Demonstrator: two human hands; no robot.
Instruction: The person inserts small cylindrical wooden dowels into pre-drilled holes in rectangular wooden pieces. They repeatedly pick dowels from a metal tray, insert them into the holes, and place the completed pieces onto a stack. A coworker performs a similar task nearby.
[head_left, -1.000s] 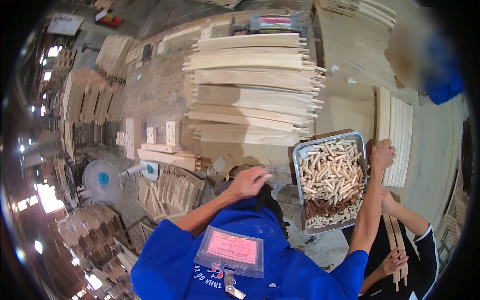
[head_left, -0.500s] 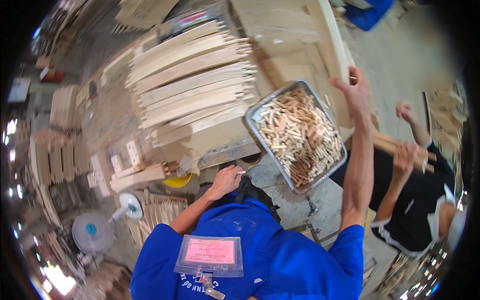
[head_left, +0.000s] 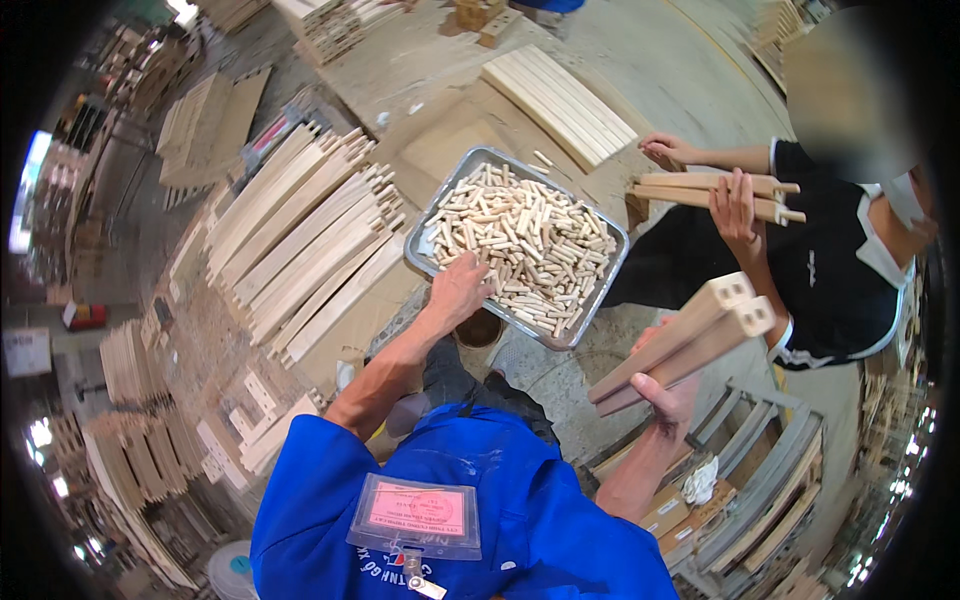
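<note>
My left hand [head_left: 458, 290] reaches into a metal tray [head_left: 430, 215] heaped with short wooden dowels [head_left: 525, 245]; its fingers curl down among the dowels at the near edge. My right hand [head_left: 668, 392] grips two square wooden legs [head_left: 688, 340] side by side, their cut ends pointing up and to the right. The tray sits just left of the legs.
A long stack of wooden slats [head_left: 300, 235] lies left of the tray. A person in a black shirt [head_left: 830, 270] at the right holds wooden pieces [head_left: 715, 192]. A row of flat boards [head_left: 560, 105] lies beyond the tray. Curved wooden frames [head_left: 760, 490] stand at the lower right.
The view has swung. My left hand has moved from near my body to the dowel tray. My right hand has dropped from beside the tray and now grips two wooden legs.
</note>
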